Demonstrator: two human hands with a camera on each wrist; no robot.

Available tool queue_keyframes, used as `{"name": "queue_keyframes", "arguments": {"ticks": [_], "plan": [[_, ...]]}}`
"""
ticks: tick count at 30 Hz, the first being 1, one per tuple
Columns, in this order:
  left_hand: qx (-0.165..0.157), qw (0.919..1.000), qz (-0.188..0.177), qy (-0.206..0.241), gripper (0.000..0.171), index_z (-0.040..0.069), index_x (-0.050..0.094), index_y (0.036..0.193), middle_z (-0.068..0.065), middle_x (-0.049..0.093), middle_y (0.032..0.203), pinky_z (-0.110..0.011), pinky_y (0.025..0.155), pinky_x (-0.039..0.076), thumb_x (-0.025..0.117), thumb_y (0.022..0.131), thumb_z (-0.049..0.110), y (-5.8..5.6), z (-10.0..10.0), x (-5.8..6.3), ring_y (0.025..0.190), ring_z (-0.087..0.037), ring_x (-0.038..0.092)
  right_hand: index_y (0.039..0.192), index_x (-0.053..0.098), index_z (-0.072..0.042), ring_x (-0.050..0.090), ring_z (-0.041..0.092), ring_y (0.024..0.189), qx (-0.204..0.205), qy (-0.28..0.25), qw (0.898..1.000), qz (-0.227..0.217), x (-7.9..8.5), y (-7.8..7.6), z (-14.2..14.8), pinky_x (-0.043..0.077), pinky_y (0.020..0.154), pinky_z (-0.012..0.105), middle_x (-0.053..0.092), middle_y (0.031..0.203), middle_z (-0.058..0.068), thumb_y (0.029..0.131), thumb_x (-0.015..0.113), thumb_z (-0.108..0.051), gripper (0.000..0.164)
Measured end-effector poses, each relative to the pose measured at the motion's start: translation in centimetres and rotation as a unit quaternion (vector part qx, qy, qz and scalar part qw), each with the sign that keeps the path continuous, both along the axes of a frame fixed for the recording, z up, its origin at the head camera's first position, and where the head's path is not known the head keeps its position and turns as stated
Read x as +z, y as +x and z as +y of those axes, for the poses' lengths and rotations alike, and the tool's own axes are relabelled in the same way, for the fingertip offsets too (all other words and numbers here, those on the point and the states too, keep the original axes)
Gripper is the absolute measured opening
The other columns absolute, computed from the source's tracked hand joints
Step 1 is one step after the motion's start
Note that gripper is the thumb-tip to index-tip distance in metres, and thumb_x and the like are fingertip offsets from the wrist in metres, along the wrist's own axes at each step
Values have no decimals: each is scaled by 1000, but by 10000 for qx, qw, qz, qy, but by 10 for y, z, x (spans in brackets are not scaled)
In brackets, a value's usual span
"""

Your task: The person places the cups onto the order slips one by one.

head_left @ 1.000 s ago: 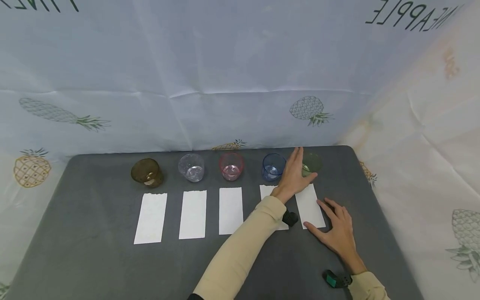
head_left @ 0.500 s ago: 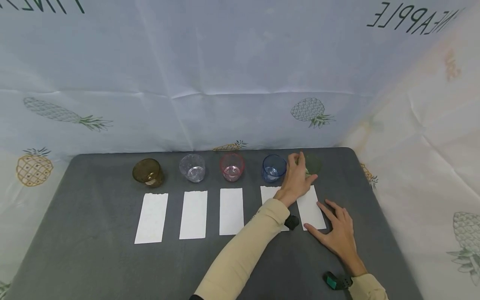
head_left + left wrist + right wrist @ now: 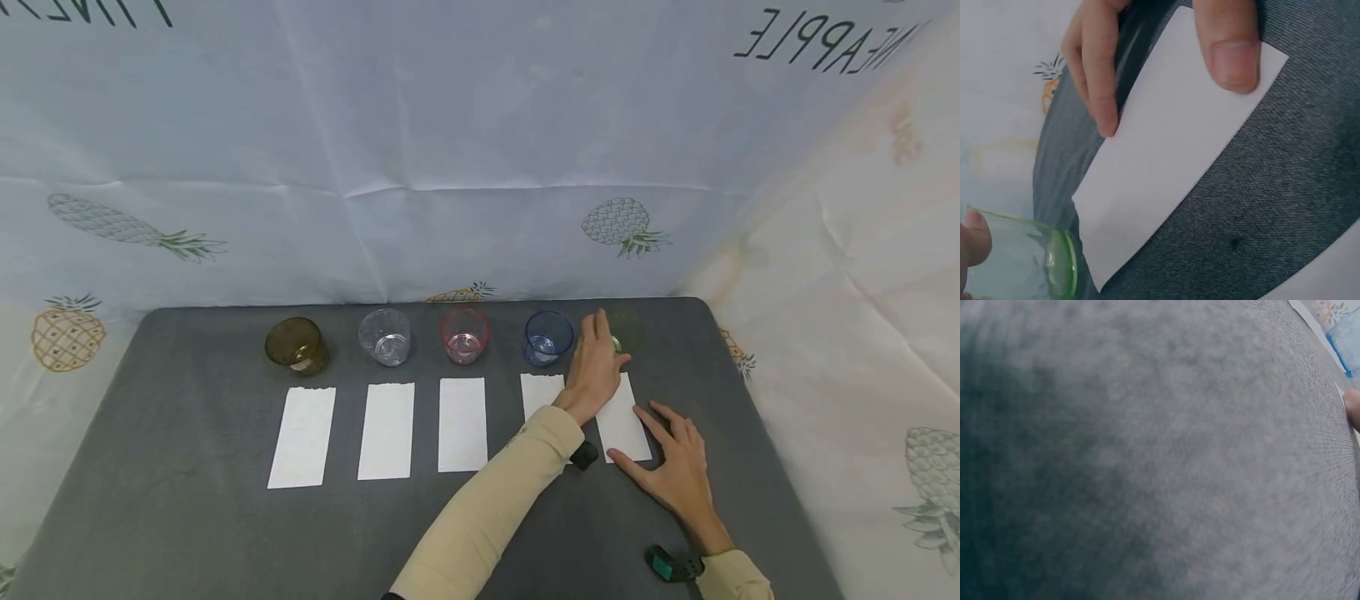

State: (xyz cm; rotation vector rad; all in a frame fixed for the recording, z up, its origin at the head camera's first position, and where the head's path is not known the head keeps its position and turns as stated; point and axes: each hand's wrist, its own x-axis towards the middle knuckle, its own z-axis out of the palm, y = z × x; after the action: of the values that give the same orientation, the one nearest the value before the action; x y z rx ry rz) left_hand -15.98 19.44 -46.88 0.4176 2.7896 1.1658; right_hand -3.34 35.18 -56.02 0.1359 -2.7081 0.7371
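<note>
At the right end of a row of glasses, my left hand (image 3: 594, 375) is around the near left side of a green glass (image 3: 630, 332). Its thumb overlaps the front of the glass and the fingers lie along the left side, partly hiding it. The left wrist view shows the green glass (image 3: 1016, 256) standing close to the torn end of a white paper strip (image 3: 1166, 137). My right hand (image 3: 678, 468) rests on that strip, thumb on one long edge and fingers spread at the other, holding nothing up. Only its thumb tip (image 3: 1352, 407) enters the right wrist view.
Along the back of the dark table (image 3: 225, 533) stand a brown glass (image 3: 295, 343), a clear glass (image 3: 385, 335), a pink glass (image 3: 464, 333) and a blue glass (image 3: 547, 336). A paper strip (image 3: 462, 425) lies before each. Pineapple-print cloth (image 3: 480, 150) hangs behind.
My left hand's fingers were stretched beyond the glass, then bent, and now lie together along its left side, slightly nearer the front. My right hand stays on the paper.
</note>
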Motion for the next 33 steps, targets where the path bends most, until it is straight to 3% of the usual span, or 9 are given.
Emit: {"name": "queue_keyframes", "arguments": {"ticks": [8,17,26,33], "plan": [[-128,9994,317,61,77,3,28,160,-13,41,155,-27,99,56,67,99,30,3,-4,3,132,-24,58,135,67,-10,45,47,124,-19,15,10000,-67,1,2,-1,27,101,73,53,142,24,63,93,-37,81],[-373,9980,505,77,80,6,22,162,-12,37,159,-26,100,56,64,101,34,7,-11,12,133,-22,57,136,66,-11,43,48,127,-29,-18,9999,-115,3,2,-2,25,102,74,52,143,23,64,94,-36,81],[-746,9933,634,621,77,8,22,163,-13,35,159,-27,99,56,61,102,36,10,-24,20,124,-23,62,135,66,-10,44,50,126,-45,13,10000,-80,3,2,-2,26,101,73,53,142,23,63,94,-36,82],[-748,9915,546,913,77,13,26,162,-9,37,159,-29,96,57,64,101,38,13,-35,20,121,-23,64,135,67,-10,44,50,126,-43,47,10000,-47,3,2,-2,27,99,73,53,142,23,63,94,-37,81]]}}
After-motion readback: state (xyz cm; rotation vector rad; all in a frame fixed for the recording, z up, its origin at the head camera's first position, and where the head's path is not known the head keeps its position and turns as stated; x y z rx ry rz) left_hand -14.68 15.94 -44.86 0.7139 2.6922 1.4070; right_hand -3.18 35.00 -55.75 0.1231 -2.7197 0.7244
